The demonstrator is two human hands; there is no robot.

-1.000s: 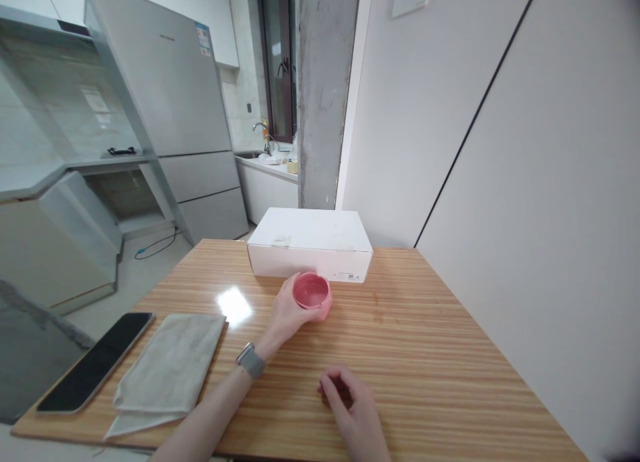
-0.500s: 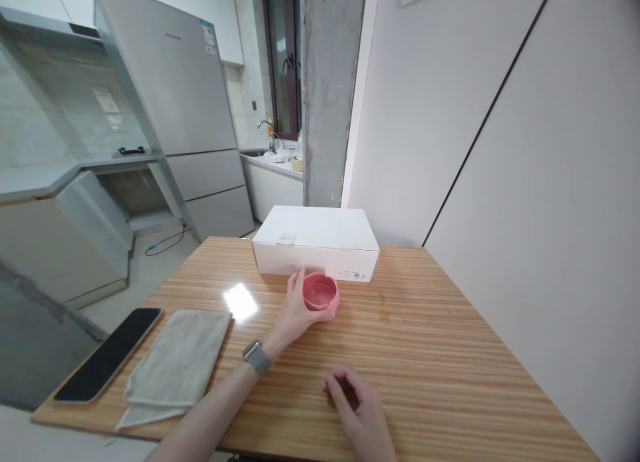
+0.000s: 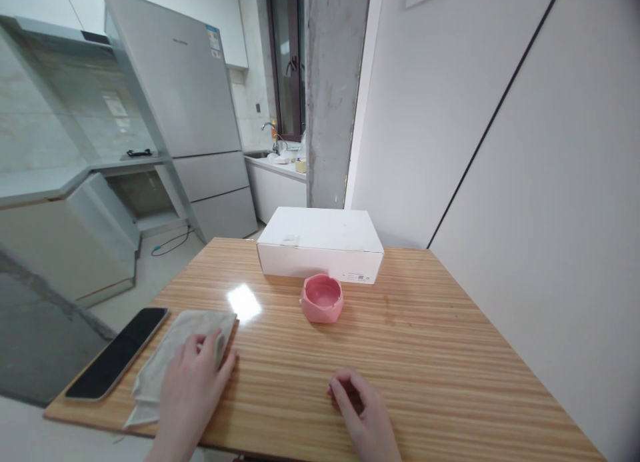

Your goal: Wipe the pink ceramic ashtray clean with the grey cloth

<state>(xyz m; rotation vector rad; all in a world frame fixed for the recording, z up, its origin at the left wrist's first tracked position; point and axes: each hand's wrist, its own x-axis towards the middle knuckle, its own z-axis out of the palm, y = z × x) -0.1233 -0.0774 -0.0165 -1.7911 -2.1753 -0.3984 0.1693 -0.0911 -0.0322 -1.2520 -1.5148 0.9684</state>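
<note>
My left hand (image 3: 193, 379) is on a folded grey-beige cloth (image 3: 173, 339) at the left of the table. Its fingers bend over the cloth near the right edge, with a raised fold between them and the thumb. A pink faceted ashtray (image 3: 323, 310) with a notched rim stands upright at mid-table, touched by neither hand. Near the front edge, my right hand (image 3: 364, 409) rests with curled fingers, the thumb and fingertips together. No object shows in it.
Behind the ashtray sits a closed white box (image 3: 320, 239). A black-screened phone or tablet (image 3: 117, 355) lies left of the cloth, by the edge of the wood-grain table (image 3: 440, 355). A white wall (image 3: 540, 215) runs along the right; a fridge (image 3: 175, 75) stands beyond.
My left hand has let go of the pink ashtray and moved left and nearer, onto the cloth. The ashtray stays in front of the box. My right hand keeps its place.
</note>
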